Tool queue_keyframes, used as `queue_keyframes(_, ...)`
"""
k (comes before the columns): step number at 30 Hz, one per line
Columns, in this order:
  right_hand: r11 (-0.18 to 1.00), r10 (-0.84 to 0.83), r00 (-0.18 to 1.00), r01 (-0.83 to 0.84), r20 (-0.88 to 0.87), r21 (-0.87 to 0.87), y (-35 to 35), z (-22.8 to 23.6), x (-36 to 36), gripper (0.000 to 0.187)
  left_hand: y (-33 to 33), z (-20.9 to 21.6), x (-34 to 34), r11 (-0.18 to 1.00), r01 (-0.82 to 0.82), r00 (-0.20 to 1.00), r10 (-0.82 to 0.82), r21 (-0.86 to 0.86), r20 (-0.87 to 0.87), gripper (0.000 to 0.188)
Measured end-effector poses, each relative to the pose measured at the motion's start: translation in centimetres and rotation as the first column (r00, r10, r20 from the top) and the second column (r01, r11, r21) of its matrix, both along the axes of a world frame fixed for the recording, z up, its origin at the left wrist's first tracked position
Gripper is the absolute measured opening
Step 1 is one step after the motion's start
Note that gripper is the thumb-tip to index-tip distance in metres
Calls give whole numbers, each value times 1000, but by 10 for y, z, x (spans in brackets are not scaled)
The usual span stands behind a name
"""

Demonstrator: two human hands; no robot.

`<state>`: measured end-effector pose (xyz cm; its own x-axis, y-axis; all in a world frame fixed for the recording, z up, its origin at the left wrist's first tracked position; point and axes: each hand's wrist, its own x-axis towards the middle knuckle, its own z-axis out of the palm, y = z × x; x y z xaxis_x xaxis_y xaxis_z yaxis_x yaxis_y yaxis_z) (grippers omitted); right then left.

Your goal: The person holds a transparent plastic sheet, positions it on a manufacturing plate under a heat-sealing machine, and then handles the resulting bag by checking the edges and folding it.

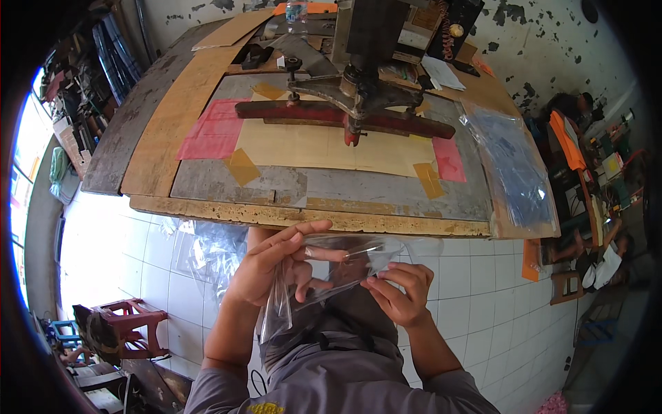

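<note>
A clear plastic sheet or bag (369, 257) is stretched between my two hands, just below the table's front edge. My left hand (272, 265) has it at its left side, its fingers spread apart with the plastic passing between them. A loose fold hangs below that palm. With thumb and fingertips together, my right hand (403, 290) pinches the lower right part of the plastic. Whether the plastic is one layer or several I cannot tell.
In front of me stands a worktable (310, 208) with a press head and red crossbar (303, 110) above a cream sheet (303, 146) taped down. Bluish plastic sheets (507, 159) lie on its right. Clear plastic (214, 252) hangs below the front edge at left. A red stool (134, 324) is at lower left; another person (607, 259) is at far right.
</note>
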<state>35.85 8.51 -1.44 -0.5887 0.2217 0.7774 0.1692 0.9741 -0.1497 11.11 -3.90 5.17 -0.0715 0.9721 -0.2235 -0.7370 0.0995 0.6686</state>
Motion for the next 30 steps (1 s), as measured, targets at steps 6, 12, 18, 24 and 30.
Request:
queue_keyframes(6,999,-51,998,51,-21,6,0,0,-7,41,3,-18,-2,994,-7,988,-11,110,154,48)
queue_keyframes(12,995,-82,996,84,-39,60,4,-3,-11,37,5,-18,-4,991,29,977,-55,129,205,47)
queue_keyframes(18,996,1,1000,-3,-19,-89,3,13,-5,25,-2,-18,-18,976,-41,999,34,213,34,43)
queue_keyframes(24,968,163,987,-159,5,-196,8,45,30,26,-13,-24,-27,963,143,857,-5,230,-515,33)
queue_keyframes(30,999,40,995,-37,91,-39,16,69,56,28,1,-37,-9,978,136,975,-104,156,-198,32)
